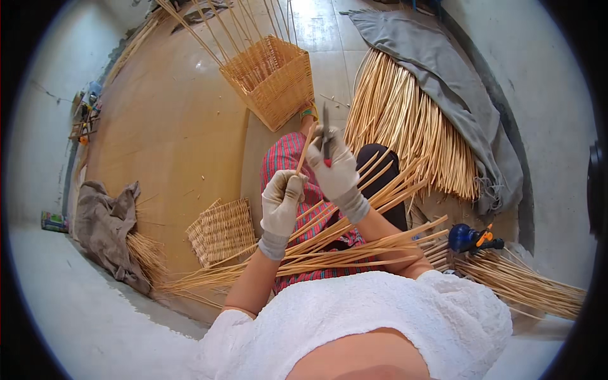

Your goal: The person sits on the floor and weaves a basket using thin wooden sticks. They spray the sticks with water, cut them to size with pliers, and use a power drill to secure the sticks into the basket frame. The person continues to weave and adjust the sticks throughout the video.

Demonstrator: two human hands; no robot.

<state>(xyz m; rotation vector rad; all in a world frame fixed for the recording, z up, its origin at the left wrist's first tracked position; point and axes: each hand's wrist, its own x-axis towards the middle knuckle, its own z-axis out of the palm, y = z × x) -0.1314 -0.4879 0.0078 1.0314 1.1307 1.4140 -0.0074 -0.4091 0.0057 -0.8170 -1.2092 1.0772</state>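
While the left hand (pixel 280 204) pinches a pale stick (pixel 304 152) between gloved thumb and curled fingers, the right hand (pixel 334 166) sits just ahead and to its right, wrapped round what looks like a knife (pixel 325 119), dark blade pointing away from the body, a dab of red at the near end. So there's our stick, lower end in the left grip, its length slanting up beside the right-hand fingers (whether they touch it too, I can't tell from here). And what a slim piece it is! It looks light, fairly stiff yet probably springy, smooth enough to slide a little in a fabric glove, and likely to split if bent sharply. The best hold, I'd judge, is low down, thumb pressed flat along it, well clear of that blade. Nearer the body than both hands, a loose bundle of sticks (pixel 335 254) runs across the lap. Straight out beyond the hands, a woven basket (pixel 283 95) bristles with tall loose ends; off to the right hand's right, a big pile (pixel 405 123) lies partly under a gray cloth (pixel 443 76).
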